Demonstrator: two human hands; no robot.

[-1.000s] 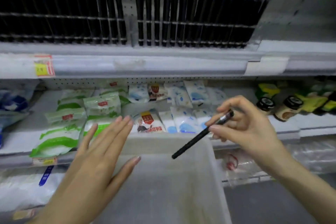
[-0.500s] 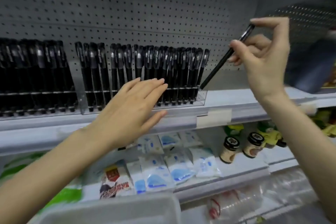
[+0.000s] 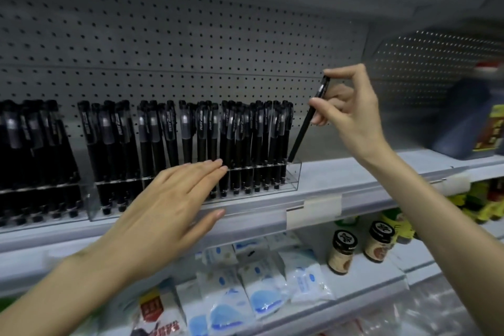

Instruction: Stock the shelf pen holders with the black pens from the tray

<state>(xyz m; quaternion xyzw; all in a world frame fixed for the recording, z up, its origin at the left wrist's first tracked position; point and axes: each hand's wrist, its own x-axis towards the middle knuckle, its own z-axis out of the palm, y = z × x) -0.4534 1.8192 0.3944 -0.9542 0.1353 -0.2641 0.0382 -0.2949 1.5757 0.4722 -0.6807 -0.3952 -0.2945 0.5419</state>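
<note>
Now lower than in the earlier frame — black pen (image 3: 305, 125), pinched at its top by right hand (image 3: 351, 114), tip below the grip at right end of pen holder (image 3: 293, 174); left hand (image 3: 169, 215) flat, grasping nothing.

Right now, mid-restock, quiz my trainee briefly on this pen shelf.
1. True or false: the right hand pinches a slim black plastic pen, its lower tip at the right end of the clear acrylic pen holder.
2. The left hand is: A gripping a pen; B open, fingers straight, before the holder; C closed into a fist.
3. Fill in: the two brown black-lidded glass jars stand on the shelf ___ the stocked pens.
Key: 1 true; 2 B; 3 below.
</note>
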